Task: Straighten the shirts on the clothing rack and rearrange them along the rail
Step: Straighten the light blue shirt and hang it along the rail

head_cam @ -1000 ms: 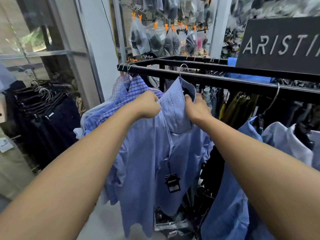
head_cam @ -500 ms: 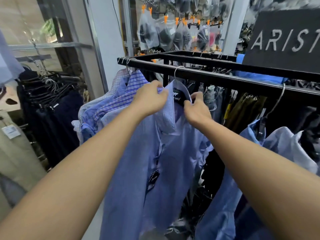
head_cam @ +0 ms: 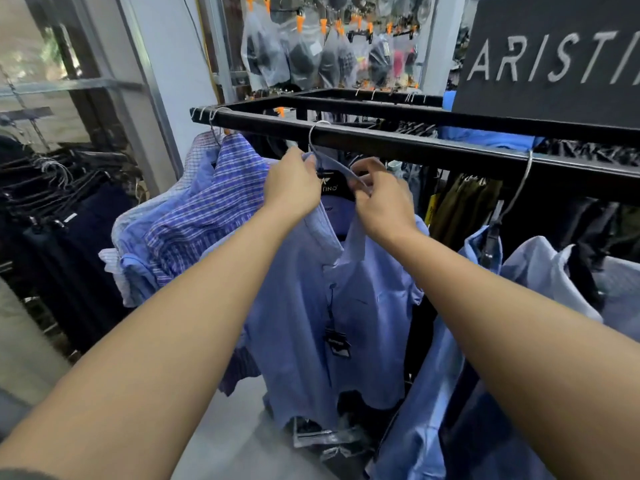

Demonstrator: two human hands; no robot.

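Observation:
A light blue shirt (head_cam: pixel 311 306) hangs from a wire hanger on the black rail (head_cam: pixel 398 142) in the middle of the view, a black price tag dangling on its front. My left hand (head_cam: pixel 294 185) grips the left side of its collar. My right hand (head_cam: pixel 384 202) pinches the right collar tip near the black neck label. To the left, a purple checked shirt (head_cam: pixel 204 220) and other blue shirts are bunched at the rail's end. More pale blue shirts (head_cam: pixel 540 265) hang to the right.
A dark sign with white letters (head_cam: pixel 554 60) stands on the rack at the upper right. Bagged items on orange clips (head_cam: pixel 311 53) hang behind. Dark trousers (head_cam: pixel 69 237) fill a lower rack on the left. Olive garments (head_cam: pixel 464 202) hang behind the rail.
Both hands have risen along the collar towards the hanger hook, and the collar has opened so the black neck label shows. The view has moved closer to the rail.

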